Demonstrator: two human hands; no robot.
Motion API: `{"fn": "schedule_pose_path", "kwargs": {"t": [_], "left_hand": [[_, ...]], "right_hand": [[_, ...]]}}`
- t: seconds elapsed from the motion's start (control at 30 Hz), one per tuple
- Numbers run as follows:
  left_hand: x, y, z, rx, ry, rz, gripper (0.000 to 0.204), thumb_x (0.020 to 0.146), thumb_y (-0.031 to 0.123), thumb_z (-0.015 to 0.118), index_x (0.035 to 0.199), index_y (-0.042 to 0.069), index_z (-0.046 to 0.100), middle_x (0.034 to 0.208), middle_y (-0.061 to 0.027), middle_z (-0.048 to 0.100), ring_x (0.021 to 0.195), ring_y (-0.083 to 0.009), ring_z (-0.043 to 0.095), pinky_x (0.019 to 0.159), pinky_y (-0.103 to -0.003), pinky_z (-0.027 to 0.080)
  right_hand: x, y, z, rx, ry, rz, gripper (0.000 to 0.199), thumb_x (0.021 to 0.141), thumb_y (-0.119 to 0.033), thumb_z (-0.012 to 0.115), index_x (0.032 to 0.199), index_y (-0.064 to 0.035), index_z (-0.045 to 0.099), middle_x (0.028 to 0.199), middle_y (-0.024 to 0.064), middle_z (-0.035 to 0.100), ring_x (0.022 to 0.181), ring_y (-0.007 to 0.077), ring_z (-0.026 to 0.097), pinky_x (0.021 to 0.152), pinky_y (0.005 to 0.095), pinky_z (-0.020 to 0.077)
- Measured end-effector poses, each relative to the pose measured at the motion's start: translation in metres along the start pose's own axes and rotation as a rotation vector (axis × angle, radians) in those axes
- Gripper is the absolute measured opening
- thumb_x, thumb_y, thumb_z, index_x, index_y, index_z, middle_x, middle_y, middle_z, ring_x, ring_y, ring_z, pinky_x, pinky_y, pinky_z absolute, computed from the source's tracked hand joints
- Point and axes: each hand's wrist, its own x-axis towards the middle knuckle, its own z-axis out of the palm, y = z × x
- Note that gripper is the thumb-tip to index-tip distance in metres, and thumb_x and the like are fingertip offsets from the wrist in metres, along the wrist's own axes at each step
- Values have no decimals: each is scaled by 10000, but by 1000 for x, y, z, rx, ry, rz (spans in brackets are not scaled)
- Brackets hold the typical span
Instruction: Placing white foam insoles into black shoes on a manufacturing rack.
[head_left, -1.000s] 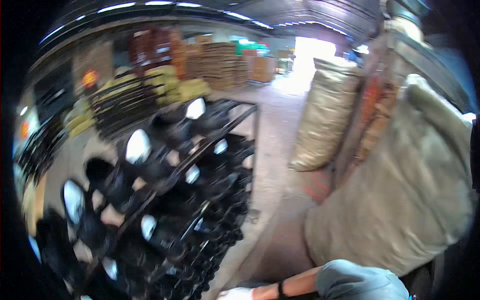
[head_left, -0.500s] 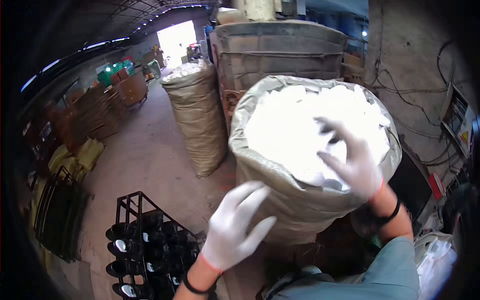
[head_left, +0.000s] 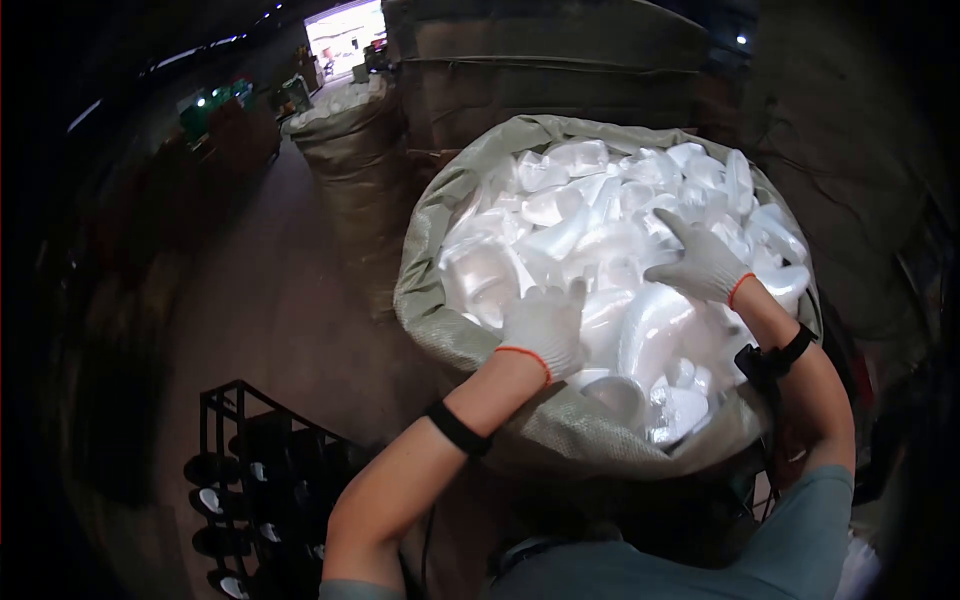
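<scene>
White forms (head_left: 648, 335) look light and slick, best held by an edge. Right hand (head_left: 708, 265) is spread over them; left hand (head_left: 543, 333), nearer, has a grip I cannot tell.

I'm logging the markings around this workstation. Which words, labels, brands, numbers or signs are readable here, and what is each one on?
None can be read.
Front sack: no legible print on the side that shows.
White pieces: no lettering visible; glare hides detail.
Gloved left hand and right hand: no lettering visible.
Rear sack and black shoes: too dim or blurred to read anything.
</scene>
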Motion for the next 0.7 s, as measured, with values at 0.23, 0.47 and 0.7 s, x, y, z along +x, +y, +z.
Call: {"fn": "schedule_pose_path", "kwargs": {"t": [0.23,0.47,0.7], "left_hand": [[15,-14,24,-292,-170,-122,768,888,531,756,1429,6,610,1146,-253,787,1131,-436,747,973,-527,593],[33,-26,76,-936,421,-426,561,836,325,771,1326,55,739,1217,-298,750,1116,-463,737,945,-527,601],[30,-10,41,-1197,592,-617,634,862,273,812,1402,-30,676,1246,-228,757,1147,-325,734,997,-422,600]], "right_hand": [[62,-27,14,103,-244,-121,1120,855,-520,850,1751,-86,336,1599,296,589,1391,411,648,1151,442,527],[147,94,65,452,-229,-139,921,1037,-235,706,1774,-12,202,1785,175,361,1622,282,373,1302,351,333],[132,71,85,815,-657,-165,685,1069,-329,674,1666,-61,472,1586,119,574,1351,244,608,1081,387,535]]}}
